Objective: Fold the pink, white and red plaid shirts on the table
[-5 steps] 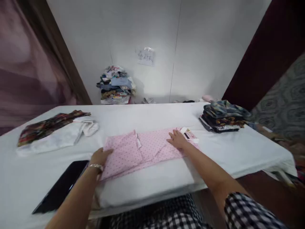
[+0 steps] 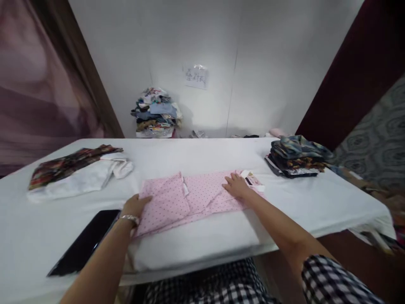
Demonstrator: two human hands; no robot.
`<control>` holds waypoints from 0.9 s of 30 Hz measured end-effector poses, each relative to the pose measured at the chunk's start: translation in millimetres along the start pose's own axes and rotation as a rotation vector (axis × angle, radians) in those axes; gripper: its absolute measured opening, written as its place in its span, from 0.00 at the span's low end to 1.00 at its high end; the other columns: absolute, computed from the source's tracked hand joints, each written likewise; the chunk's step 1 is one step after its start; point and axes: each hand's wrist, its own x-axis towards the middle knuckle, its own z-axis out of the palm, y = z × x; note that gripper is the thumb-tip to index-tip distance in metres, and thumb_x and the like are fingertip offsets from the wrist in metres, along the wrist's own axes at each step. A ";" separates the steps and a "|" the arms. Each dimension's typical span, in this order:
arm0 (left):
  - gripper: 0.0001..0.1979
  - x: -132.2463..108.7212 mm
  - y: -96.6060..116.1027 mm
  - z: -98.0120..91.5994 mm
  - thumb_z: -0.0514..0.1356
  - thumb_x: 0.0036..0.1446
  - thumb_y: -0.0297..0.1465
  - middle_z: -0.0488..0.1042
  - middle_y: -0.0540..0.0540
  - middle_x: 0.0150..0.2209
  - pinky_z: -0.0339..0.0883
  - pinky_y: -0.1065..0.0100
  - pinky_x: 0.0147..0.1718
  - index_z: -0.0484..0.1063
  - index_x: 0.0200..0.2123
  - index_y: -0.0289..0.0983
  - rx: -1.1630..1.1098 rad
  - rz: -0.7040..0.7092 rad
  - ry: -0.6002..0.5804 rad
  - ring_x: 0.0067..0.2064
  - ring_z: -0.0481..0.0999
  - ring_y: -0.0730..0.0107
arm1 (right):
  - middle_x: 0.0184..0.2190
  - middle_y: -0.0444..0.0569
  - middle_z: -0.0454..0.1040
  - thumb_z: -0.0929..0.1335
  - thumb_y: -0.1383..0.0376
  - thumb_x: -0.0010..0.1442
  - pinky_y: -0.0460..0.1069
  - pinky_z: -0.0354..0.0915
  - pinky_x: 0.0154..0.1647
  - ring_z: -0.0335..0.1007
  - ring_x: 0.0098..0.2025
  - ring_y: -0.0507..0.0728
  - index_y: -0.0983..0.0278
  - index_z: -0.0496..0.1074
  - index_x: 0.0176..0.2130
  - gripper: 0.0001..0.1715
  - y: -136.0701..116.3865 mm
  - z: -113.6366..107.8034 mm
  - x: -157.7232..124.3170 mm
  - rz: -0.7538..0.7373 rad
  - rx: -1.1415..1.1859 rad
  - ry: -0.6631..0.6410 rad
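A pink shirt (image 2: 205,192) with small dark dots lies folded into a long strip across the front of the table. Its left part is doubled over, with a small white tag (image 2: 185,189) near the fold. My left hand (image 2: 136,207), with a bracelet at the wrist, is closed on the shirt's left edge, thumb on top; the other fingers are mostly hidden. Toward the right end my right hand (image 2: 236,185) rests flat on the cloth, fingers spread. Just past it, a white piece with a printed label (image 2: 253,180) shows at the shirt's end.
On the white table (image 2: 196,156) lie a black flat item (image 2: 85,240), a white garment (image 2: 79,181) and a patterned garment (image 2: 69,164) at left. Folded clothes (image 2: 295,156) are stacked at right. A taller clothes pile (image 2: 156,112) stands by the wall beneath a paper sign (image 2: 196,77).
The camera view has shifted slightly. Both hands keep their places on the pink shirt, which lies as before.
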 end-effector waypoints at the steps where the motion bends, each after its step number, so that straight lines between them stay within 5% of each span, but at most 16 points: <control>1: 0.10 0.4 -0.4 0.8 0.64 0.48 0.34 0.79 0.41 0.29 0.71 0.65 0.30 0.75 0.31 0.33 -0.007 -0.017 -0.016 0.35 0.79 0.54 | 0.66 0.58 0.51 0.56 0.50 0.66 0.64 0.37 0.63 0.38 0.68 0.68 0.62 0.58 0.63 0.32 -7.7 -1.3 -0.7 0.035 0.020 0.029; 5: 0.14 1.9 -2.3 3.7 0.64 0.47 0.34 0.79 0.39 0.37 0.70 0.62 0.39 0.75 0.37 0.33 -0.041 -0.070 -0.042 0.43 0.77 0.51 | 0.69 0.57 0.37 0.52 0.45 0.66 0.61 0.32 0.65 0.26 0.70 0.64 0.64 0.49 0.66 0.39 -54.7 -1.8 -2.7 -0.102 0.182 0.116; 9: 0.14 -1.0 -1.4 3.9 0.65 0.45 0.32 0.79 0.40 0.37 0.70 0.63 0.38 0.75 0.37 0.34 -0.070 -0.090 -0.057 0.43 0.77 0.52 | 0.70 0.54 0.37 0.52 0.44 0.64 0.61 0.30 0.66 0.26 0.70 0.62 0.62 0.48 0.67 0.40 -90.2 7.8 -6.3 -0.293 0.279 -0.055; 14: 0.12 -11.0 8.7 -3.5 0.65 0.46 0.31 0.79 0.40 0.35 0.70 0.65 0.34 0.74 0.35 0.33 -0.144 -0.111 -0.085 0.42 0.77 0.54 | 0.69 0.54 0.43 0.58 0.46 0.63 0.62 0.30 0.66 0.29 0.70 0.64 0.63 0.57 0.64 0.37 -102.3 3.0 -3.7 -0.261 0.394 -0.093; 17: 0.13 -15.8 20.6 -15.8 0.66 0.46 0.32 0.79 0.39 0.36 0.70 0.65 0.33 0.74 0.36 0.33 -0.186 -0.104 -0.097 0.42 0.77 0.54 | 0.69 0.51 0.45 0.60 0.46 0.62 0.60 0.36 0.67 0.35 0.69 0.62 0.60 0.55 0.65 0.38 -115.2 -13.6 0.0 -0.183 0.791 -0.050; 22: 0.18 -26.0 71.3 -31.7 0.67 0.45 0.37 0.77 0.41 0.36 0.70 0.66 0.32 0.72 0.37 0.33 -0.251 0.029 -0.141 0.41 0.77 0.56 | 0.67 0.52 0.49 0.67 0.46 0.57 0.56 0.61 0.58 0.58 0.62 0.61 0.56 0.49 0.66 0.46 -141.1 -27.8 0.1 -0.075 1.717 -0.284; 25: 0.19 -40.8 122.7 -16.3 0.64 0.49 0.41 0.77 0.42 0.37 0.71 0.67 0.32 0.71 0.40 0.34 -0.331 0.135 -0.211 0.39 0.77 0.60 | 0.62 0.54 0.60 0.67 0.47 0.57 0.54 0.66 0.52 0.67 0.55 0.60 0.58 0.53 0.64 0.42 -138.1 -26.0 -4.5 0.023 1.977 -0.317; 27: 0.21 -53.6 153.4 4.8 0.59 0.56 0.44 0.77 0.41 0.40 0.72 0.66 0.34 0.69 0.46 0.35 -0.460 0.215 -0.363 0.38 0.78 0.63 | 0.55 0.54 0.69 0.64 0.46 0.59 0.55 0.68 0.49 0.71 0.50 0.60 0.60 0.61 0.60 0.36 -125.6 -23.5 -8.5 0.058 2.105 -0.318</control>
